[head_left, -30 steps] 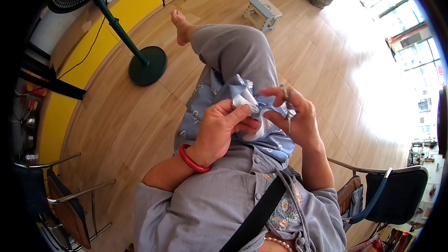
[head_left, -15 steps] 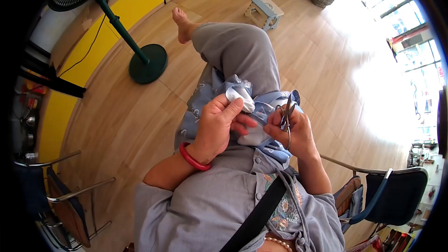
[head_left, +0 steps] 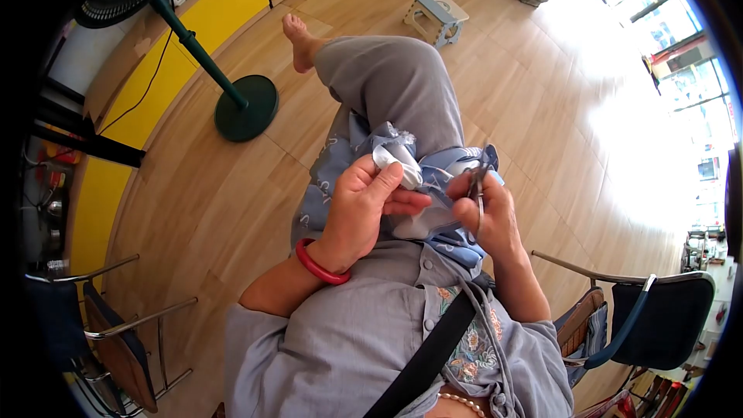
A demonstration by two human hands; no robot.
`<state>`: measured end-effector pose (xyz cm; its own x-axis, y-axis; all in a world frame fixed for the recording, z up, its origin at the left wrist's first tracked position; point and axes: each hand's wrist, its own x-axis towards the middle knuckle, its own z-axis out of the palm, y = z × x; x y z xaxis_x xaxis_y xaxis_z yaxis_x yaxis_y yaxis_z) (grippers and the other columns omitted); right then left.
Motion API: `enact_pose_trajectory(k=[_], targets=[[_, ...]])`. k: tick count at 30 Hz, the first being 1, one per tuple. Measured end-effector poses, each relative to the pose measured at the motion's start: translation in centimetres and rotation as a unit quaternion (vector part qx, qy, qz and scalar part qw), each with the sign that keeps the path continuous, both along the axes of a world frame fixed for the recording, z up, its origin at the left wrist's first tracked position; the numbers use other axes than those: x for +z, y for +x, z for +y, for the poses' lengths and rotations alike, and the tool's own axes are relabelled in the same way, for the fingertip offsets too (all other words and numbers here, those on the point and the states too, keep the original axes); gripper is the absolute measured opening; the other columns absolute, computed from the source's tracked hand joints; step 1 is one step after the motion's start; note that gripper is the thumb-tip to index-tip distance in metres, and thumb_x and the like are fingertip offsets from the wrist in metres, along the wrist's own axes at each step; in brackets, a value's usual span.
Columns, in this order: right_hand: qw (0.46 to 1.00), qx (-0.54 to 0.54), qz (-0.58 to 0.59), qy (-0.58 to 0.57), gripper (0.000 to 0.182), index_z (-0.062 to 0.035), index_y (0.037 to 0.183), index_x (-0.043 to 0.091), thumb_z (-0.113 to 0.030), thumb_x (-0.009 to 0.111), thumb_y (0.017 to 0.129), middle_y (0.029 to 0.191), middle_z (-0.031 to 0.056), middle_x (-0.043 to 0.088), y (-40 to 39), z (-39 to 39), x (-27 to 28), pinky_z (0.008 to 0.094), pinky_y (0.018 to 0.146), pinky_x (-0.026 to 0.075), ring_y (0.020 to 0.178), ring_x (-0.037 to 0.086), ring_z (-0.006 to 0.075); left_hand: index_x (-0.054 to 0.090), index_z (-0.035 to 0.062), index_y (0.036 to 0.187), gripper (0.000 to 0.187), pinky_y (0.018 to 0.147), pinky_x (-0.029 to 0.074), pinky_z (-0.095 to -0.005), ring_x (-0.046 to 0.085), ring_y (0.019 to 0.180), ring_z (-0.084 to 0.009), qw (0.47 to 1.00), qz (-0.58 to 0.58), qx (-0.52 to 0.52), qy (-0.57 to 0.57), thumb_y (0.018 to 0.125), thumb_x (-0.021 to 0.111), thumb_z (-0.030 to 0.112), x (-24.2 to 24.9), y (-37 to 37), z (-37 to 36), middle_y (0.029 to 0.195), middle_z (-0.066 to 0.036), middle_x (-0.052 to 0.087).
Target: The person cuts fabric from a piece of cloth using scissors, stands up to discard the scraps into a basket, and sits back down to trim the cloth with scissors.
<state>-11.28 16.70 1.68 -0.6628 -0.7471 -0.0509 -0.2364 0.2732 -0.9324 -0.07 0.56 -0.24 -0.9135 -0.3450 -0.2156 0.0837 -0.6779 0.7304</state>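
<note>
Sitting with blue patterned cloth across the grey-trousered lap, bunching close to the front of the grey shirt. Pinching a white fold over the lap's middle with the left hand — pressing thumb and forefinger together on it, leaving the other fingers loosely bent. Over by the lap's right edge, carrying dark scissors in the right hand, curling the fingers around them, blurring a little there — so not telling the exact gap between the blades. Holding the scissors near the fold, apart from it. At a guess, steadying and sorting the cloth rather than cutting at this instant. Calling, for any use of the blades, for a surer seating of fingers in the handles and a tauter fold. Facing a small stool, well apart, towards the far edge of the floor.
</note>
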Motion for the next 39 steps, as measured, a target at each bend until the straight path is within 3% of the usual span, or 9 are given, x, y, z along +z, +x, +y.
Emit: enact_pose_trajectory(k=[2, 3, 4, 8, 11, 14, 21, 24, 39], targets=[[0.987, -0.062, 0.031, -0.144, 0.047, -0.002, 0.079, 0.055, -0.047, 0.066, 0.079, 0.066, -0.0003, 0.051, 0.2, 0.4, -0.5, 0.0234, 0.056, 0.038, 0.063, 0.047, 0.0082, 0.056, 0.0008, 0.102, 0.022, 0.065, 0.056, -0.0307, 0.067, 0.077, -0.0227, 1.0, 0.005, 0.004, 0.001, 0.094, 0.049, 0.02, 0.0, 0.0, 0.0, 0.09, -0.01, 0.063], [0.987, -0.064, 0.068, -0.13, 0.059, -0.0012, 0.075, 0.055, -0.06, 0.055, 0.081, 0.066, 0.0021, 0.052, 0.1, 0.5, 0.3, 0.0249, 0.055, 0.038, 0.061, 0.048, 0.011, 0.057, 0.001, 0.101, 0.022, 0.066, 0.055, -0.0312, 0.067, 0.077, -0.0226, 1.0, 0.002, 0.005, -0.002, 0.094, 0.049, 0.02, 0.0, 0.0, 0.0, 0.09, -0.01, 0.064], [0.987, -0.063, 0.069, -0.129, 0.059, -0.0012, 0.075, 0.055, -0.06, 0.055, 0.081, 0.066, 0.0021, 0.052, 0.0, 0.9, 0.4, 0.0249, 0.055, 0.038, 0.061, 0.048, 0.011, 0.057, 0.0011, 0.101, 0.022, 0.068, 0.055, -0.0317, 0.067, 0.077, -0.0225, 1.0, -0.002, 0.005, -0.005, 0.094, 0.049, 0.02, 0.0, 0.0, -0.1, 0.09, -0.01, 0.064], [0.93, 0.102, -0.325, -0.14, 0.071, 0.0001, 0.065, 0.054, -0.066, 0.036, 0.086, 0.059, 0.0066, 0.053, 1.8, 2.2, 0.6, 0.0256, 0.051, 0.039, 0.053, 0.05, 0.0144, 0.058, 0.0013, 0.1, 0.021, 0.069, 0.055, -0.0319, 0.067, 0.077, -0.0222, 1.0, 0.006, 0.006, -0.004, 0.094, 0.049, 0.02, 0.1, -0.1, 0.0, 0.09, -0.01, 0.065], [0.92, 0.136, -0.368, -0.015, 0.069, -0.0027, 0.064, 0.053, -0.065, 0.034, 0.087, 0.056, 0.0048, 0.052, 2.6, 1.9, 0.8, 0.0235, 0.048, 0.036, 0.052, 0.049, 0.0118, 0.058, 0.0017, 0.1, 0.02, 0.07, 0.055, -0.0315, 0.066, 0.078, -0.0211, 1.0, 0.011, 0.011, -0.008, 0.093, 0.05, 0.019, 0.3, -0.1, 0.0, 0.09, -0.01, 0.065], [0.921, 0.132, -0.366, 0.022, 0.07, -0.0027, 0.061, 0.047, -0.067, 0.037, 0.085, 0.053, 0.0072, 0.049, 2.8, 1.1, 0.6, 0.024, 0.045, 0.034, 0.048, 0.044, 0.0135, 0.056, 0.0018, 0.096, 0.017, 0.067, 0.054, -0.0292, 0.066, 0.075, -0.0194, 1.0, 0.004, 0.02, -0.003, 0.094, 0.048, 0.017, 0.6, -0.2, 0.0, 0.088, -0.009, 0.064], [0.919, 0.163, -0.355, 0.052, 0.065, -0.0047, 0.064, 0.053, -0.062, 0.035, 0.089, 0.058, 0.0034, 0.054, 2.4, 1.3, 0.2, 0.023, 0.05, 0.038, 0.053, 0.05, 0.0106, 0.056, 0.0024, 0.096, 0.017, 0.067, 0.053, -0.0284, 0.065, 0.075, -0.0175, 1.0, 0.003, 0.026, -0.004, 0.094, 0.049, 0.017, 0.4, -0.3, 0.1, 0.087, -0.008, 0.064], [0.929, 0.135, -0.343, 0.029, 0.068, -0.0031, 0.06, 0.048, -0.065, 0.039, 0.086, 0.054, 0.0069, 0.049, 2.8, 0.9, 0.4, 0.0234, 0.044, 0.033, 0.047, 0.045, 0.0126, 0.056, 0.0024, 0.096, 0.017, 0.067, 0.053, -0.0286, 0.065, 0.075, -0.0174, 1.0, 0.007, 0.025, -0.003, 0.094, 0.049, 0.017, 0.5, -0.2, 0.1, 0.087, -0.008, 0.064], [0.939, 0.129, -0.317, 0.031, 0.067, -0.0039, 0.061, 0.048, -0.065, 0.04, 0.085, 0.054, 0.0056, 0.05, 2.9, 0.7, 0.4, 0.0232, 0.045, 0.033, 0.047, 0.045, 0.0114, 0.056, 0.0025, 0.096, 0.017, 0.069, 0.053, -0.029, 0.065, 0.074, -0.0168, 1.0, 0.006, 0.027, -0.001, 0.094, 0.049, 0.018, 0.5, -0.2, 0.2, 0.088, -0.008, 0.064]])
